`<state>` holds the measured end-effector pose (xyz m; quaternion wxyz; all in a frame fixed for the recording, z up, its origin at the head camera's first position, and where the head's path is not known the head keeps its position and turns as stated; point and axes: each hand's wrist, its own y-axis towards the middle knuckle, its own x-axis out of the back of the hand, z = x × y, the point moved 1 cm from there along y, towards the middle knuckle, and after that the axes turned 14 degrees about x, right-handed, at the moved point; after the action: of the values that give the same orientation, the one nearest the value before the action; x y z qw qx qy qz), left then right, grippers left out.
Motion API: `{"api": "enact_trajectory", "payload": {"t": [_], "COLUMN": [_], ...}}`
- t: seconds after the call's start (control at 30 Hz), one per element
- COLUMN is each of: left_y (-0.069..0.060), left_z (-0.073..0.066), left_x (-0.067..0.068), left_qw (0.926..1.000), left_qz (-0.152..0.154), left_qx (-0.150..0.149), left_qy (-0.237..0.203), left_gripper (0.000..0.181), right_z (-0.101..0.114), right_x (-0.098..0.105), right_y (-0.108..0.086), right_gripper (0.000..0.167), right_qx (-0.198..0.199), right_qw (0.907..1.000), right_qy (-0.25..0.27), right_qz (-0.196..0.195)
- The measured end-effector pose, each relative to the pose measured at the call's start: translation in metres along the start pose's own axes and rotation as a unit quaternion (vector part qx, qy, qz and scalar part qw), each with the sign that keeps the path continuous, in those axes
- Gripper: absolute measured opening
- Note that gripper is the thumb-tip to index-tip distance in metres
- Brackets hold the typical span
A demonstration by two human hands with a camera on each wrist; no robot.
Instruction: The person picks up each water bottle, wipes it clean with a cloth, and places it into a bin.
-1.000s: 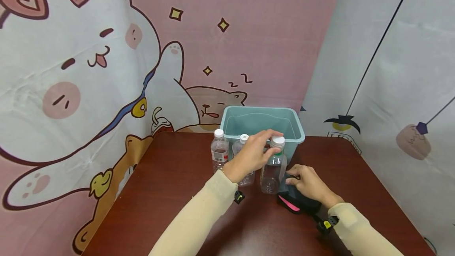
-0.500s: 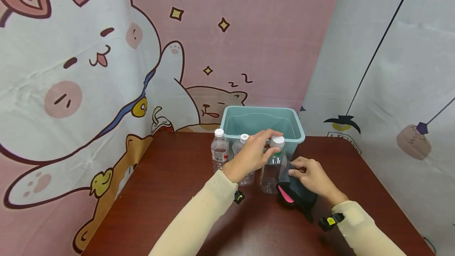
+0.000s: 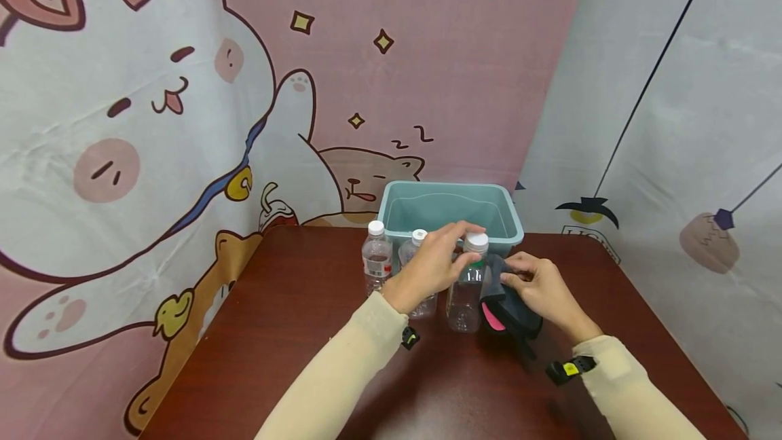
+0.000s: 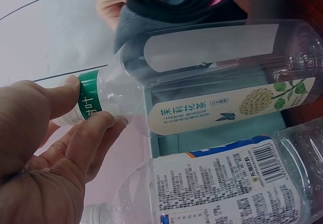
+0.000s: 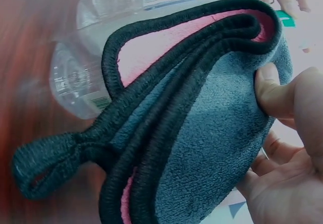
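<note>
My left hand point(image 3: 435, 265) grips the neck of a clear square bottle point(image 3: 464, 304) just under its white cap point(image 3: 476, 242); the left wrist view shows thumb and fingers round the green neck band point(image 4: 88, 94). My right hand point(image 3: 542, 290) pinches a folded grey cloth point(image 3: 516, 311) with black edging and a pink inner side. In the right wrist view the cloth point(image 5: 217, 128) lies against the bottle's side, and its black loop point(image 5: 48, 166) hangs free. The bottle stands upright on the brown table.
Left of the gripped bottle stand two more clear bottles, one with a red-marked label point(image 3: 377, 267) and one point(image 3: 423, 307) partly hidden behind my left hand. A light teal bin point(image 3: 513, 236) is behind them, near the patterned wall cloth point(image 3: 464, 87).
My right hand has moved up along the bottle's right side, lifting the cloth off the table. The left hand and the bottles have stayed in place.
</note>
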<state>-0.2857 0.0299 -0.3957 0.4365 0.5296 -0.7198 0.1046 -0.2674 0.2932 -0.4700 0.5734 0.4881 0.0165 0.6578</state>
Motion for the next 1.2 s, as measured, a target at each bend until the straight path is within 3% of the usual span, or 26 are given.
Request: {"api": "enact_trajectory", "payload": {"t": [0.4,0.67,0.97,1.2], "left_y": [-0.002,-0.001,0.001,-0.002], "left_z": [-0.001,-0.001,-0.002,-0.003], "left_x": [0.001,0.001,0.003,0.002], "left_qw": [1.0000,1.0000,1.0000,0.9999], "left_qz": [0.004,-0.002,-0.003,0.007], "left_qx": [0.001,-0.006,-0.004,0.004], "left_qy": [-0.001,0.003,0.002,-0.008], "left_gripper": [0.050,0.048,0.047,0.049], "right_z": [0.016,0.029,0.032,0.033], "right_x": [0.001,0.006,0.004,0.002], "right_y": [0.019,0.028,0.032,0.028], "right_gripper": [0.017,0.018,0.020,0.021], "right_qx": [0.034,0.018,0.042,0.037], "right_qw": [0.9982,0.9962,0.9959,0.9972], "right_qy": [0.012,0.043,0.017,-0.020], "right_qz": [-0.048,-0.074,-0.078,-0.062]}}
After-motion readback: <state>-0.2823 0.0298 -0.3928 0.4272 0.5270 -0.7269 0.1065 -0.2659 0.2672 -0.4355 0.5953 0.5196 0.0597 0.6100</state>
